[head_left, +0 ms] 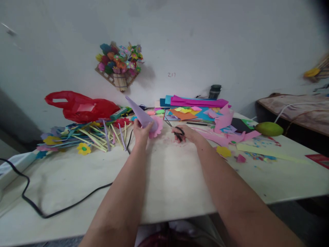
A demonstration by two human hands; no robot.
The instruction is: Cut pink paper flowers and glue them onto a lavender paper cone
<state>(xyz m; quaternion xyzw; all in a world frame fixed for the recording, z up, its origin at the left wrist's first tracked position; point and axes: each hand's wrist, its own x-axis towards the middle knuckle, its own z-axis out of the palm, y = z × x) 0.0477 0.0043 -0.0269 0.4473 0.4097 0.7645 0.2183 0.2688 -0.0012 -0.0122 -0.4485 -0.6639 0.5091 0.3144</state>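
Note:
My left hand (141, 133) is closed around a lilac paper cone (141, 113), its narrow tip pointing up and to the left. At the cone's wide end shows a pink piece with a scalloped edge (157, 128); whether it is joined to the cone I cannot tell. A little to the right, my right hand (185, 133) grips a pair of scissors (180, 134) by the black handles. The blades point up and left toward the pink edge, apart from it. Below both hands is the pale table top (177, 178).
Paper stems (102, 137) and flowers lie at left, near a red plastic bag (82, 108). Coloured sheets (197, 101) are stacked at the back. Pink scraps (223, 120) and a green fruit (269, 129) are at right. A black cable (64, 207) crosses the left side.

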